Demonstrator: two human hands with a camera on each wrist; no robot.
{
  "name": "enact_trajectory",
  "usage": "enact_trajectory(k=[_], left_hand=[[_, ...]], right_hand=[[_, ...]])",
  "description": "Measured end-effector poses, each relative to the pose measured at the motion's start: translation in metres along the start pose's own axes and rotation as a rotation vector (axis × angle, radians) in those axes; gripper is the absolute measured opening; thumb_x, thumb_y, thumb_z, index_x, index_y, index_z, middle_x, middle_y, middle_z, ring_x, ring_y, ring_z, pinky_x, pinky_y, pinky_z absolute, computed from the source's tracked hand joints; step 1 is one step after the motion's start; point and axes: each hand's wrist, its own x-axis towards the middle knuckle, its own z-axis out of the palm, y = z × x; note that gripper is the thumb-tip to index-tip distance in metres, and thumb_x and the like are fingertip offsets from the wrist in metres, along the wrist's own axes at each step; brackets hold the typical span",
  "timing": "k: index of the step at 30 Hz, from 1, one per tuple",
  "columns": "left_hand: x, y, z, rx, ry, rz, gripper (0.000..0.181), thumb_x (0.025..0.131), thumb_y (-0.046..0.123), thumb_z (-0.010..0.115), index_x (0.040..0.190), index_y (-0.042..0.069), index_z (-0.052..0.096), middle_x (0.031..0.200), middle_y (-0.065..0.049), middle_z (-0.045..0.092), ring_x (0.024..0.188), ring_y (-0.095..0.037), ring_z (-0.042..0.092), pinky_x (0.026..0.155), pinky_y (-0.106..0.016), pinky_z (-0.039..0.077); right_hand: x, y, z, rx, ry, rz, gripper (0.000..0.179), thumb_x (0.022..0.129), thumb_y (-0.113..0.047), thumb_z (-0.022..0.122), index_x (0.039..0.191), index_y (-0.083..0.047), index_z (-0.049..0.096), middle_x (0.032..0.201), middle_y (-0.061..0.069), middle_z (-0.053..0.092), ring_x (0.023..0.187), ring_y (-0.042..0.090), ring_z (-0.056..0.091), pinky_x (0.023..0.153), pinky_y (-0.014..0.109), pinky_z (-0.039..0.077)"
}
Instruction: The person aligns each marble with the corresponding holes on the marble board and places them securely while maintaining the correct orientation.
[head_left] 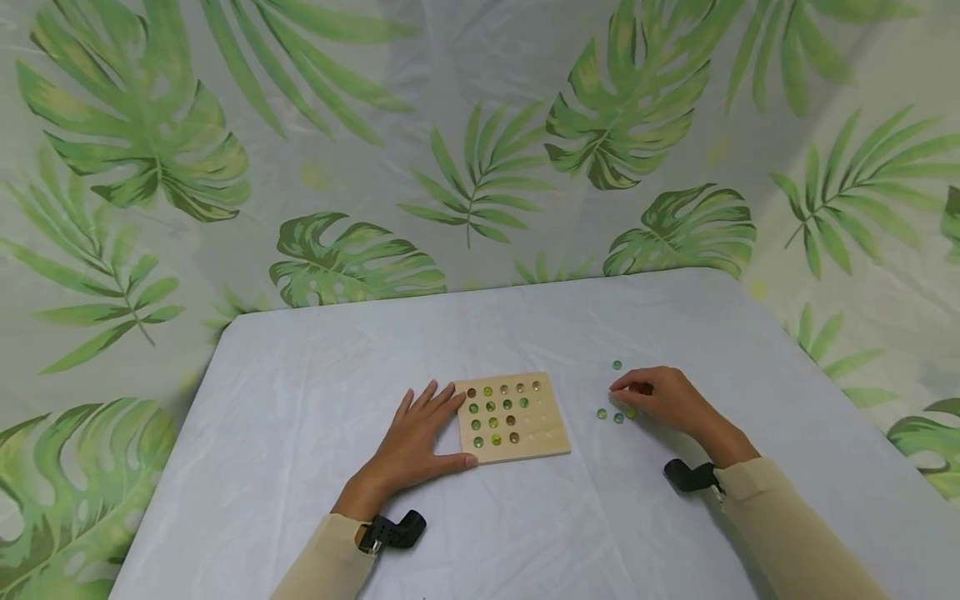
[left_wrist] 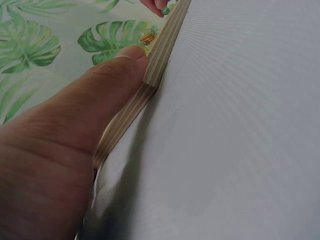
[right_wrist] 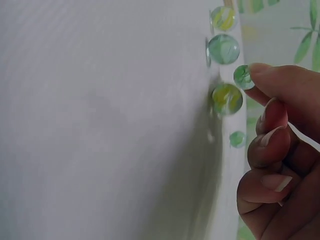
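Note:
A wooden board [head_left: 553, 429] with rows of round hollows lies on the white-covered table; glass marbles fill its top row and the left part of the lower rows. My left hand [head_left: 416, 446] rests along the board's left side, fingers spread, thumb on the near left corner. To the board's right, my right hand [head_left: 675, 404] pinches a green marble [right_wrist: 243, 76] between thumb and forefinger, just above the table. Near it lie a yellow marble [head_left: 602, 413], a blue-green marble [head_left: 618, 418] and a yellow-green marble [head_left: 631, 412]. Farther back sits another green marble [head_left: 617, 365].
The white tablecloth [head_left: 337, 375] reaches back to a leaf-patterned curtain [head_left: 510, 167], which also hangs at the right. Black wrist cameras sit on the left cuff [head_left: 401, 531] and the right cuff [head_left: 686, 475].

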Motion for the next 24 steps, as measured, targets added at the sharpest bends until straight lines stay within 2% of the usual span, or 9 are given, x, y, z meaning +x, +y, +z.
enact_trajectory(k=[7, 17, 24], left_hand=[[0.0, 0.0, 0.0, -0.002, -0.011, -0.003, 0.096, 0.075, 0.075, 0.06, 0.152, 0.025, 0.031, 0.158, 0.003, 0.023, 0.148, -0.022, 0.009, 0.118, -0.048, 0.0], [0.0, -0.001, -0.001, 0.002, -0.011, -0.003, 0.096, 0.075, 0.075, 0.06, 0.153, 0.025, 0.031, 0.158, 0.003, 0.022, 0.148, -0.022, 0.009, 0.118, -0.048, 0.0], [-0.001, 0.001, -0.002, -0.014, 0.017, 0.011, 0.094, 0.076, 0.072, 0.063, 0.151, 0.022, 0.035, 0.158, 0.0, 0.026, 0.148, -0.025, 0.012, 0.117, -0.051, 0.002]], right_hand=[[0.008, -0.01, 0.005, 0.034, 0.01, -0.071, 0.012, 0.086, -0.02, 0.074, 0.096, -0.015, 0.077, 0.073, -0.01, 0.062, 0.065, 0.008, 0.052, 0.058, 0.024, 0.046], [0.024, -0.03, 0.015, 0.105, -0.015, -0.11, 0.014, 0.088, -0.022, 0.072, 0.099, -0.015, 0.076, 0.075, -0.008, 0.063, 0.065, 0.01, 0.053, 0.058, 0.024, 0.047], [0.033, -0.044, 0.026, 0.123, -0.04, -0.121, 0.015, 0.088, -0.024, 0.073, 0.099, -0.015, 0.077, 0.074, -0.009, 0.063, 0.064, 0.01, 0.052, 0.057, 0.024, 0.046]])
